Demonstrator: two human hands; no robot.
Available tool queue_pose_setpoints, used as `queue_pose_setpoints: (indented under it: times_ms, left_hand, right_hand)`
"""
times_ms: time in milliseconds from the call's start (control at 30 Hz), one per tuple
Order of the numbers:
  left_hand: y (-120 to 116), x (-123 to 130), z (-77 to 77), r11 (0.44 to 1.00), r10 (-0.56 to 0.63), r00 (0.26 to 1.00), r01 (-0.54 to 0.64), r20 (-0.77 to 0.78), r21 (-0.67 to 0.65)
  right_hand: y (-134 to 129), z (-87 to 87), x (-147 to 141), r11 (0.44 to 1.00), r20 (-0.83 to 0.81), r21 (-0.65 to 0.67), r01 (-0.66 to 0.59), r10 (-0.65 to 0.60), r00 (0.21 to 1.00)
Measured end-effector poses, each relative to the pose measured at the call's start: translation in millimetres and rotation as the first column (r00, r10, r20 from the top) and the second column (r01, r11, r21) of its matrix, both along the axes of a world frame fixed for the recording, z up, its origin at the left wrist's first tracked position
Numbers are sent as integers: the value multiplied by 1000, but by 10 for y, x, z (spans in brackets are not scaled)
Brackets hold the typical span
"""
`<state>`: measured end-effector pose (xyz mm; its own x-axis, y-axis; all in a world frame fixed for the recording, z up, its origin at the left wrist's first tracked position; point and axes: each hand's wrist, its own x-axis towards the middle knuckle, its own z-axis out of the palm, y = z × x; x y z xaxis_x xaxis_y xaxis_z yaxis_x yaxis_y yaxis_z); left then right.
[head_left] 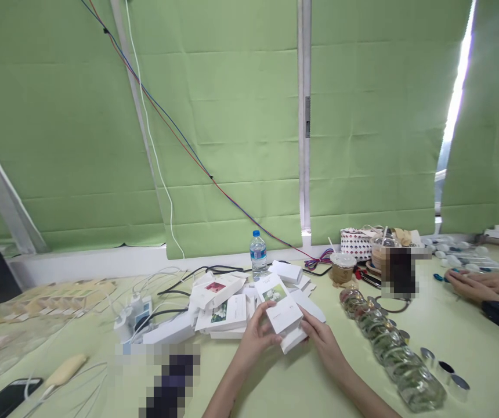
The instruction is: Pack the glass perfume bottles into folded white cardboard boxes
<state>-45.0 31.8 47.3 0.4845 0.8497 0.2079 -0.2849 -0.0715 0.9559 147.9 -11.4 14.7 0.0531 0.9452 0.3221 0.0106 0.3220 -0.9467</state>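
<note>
My left hand (pixel 259 332) grips the left side of a white cardboard box (pixel 282 313) with a picture of white flowers and green leaves on its face. On the other side, the fingers of my right hand (pixel 322 339) close around the same box near its lower end. Another white piece (pixel 293 338) shows just under the box; whether it is a flap or a second box I cannot tell. Behind my hands lies a loose pile of similar white boxes, one with a red flower picture (pixel 215 287) and one with white flowers (pixel 221 313).
A row of clear glass jars (pixel 389 342) runs along the right, beside several metal lids (pixel 445 368). A water bottle (pixel 257 255) and iced drink cup (pixel 343 268) stand behind. Chargers (pixel 132 316) and cables lie left. Another person's hands (pixel 480 283) rest far right.
</note>
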Motion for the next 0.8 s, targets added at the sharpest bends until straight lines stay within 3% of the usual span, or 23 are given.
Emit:
queue_pose_setpoints:
  times_ms: [400, 667, 800]
  left_hand:
    - [-19, 60, -43, 998, 59, 998, -59, -33, -3]
    - [-50, 3, 21, 995, -93, 994, 91, -58, -36]
    - [-82, -2, 26, 985, -158, 977, 146, -141, -92]
  right_hand:
    - [3, -2, 4, 999, -16, -15, 52, -53, 998]
    - [-2, 0, 6, 997, -4, -14, 74, -74, 997]
    - [-8, 42, 0, 997, -3, -16, 71, -71, 997]
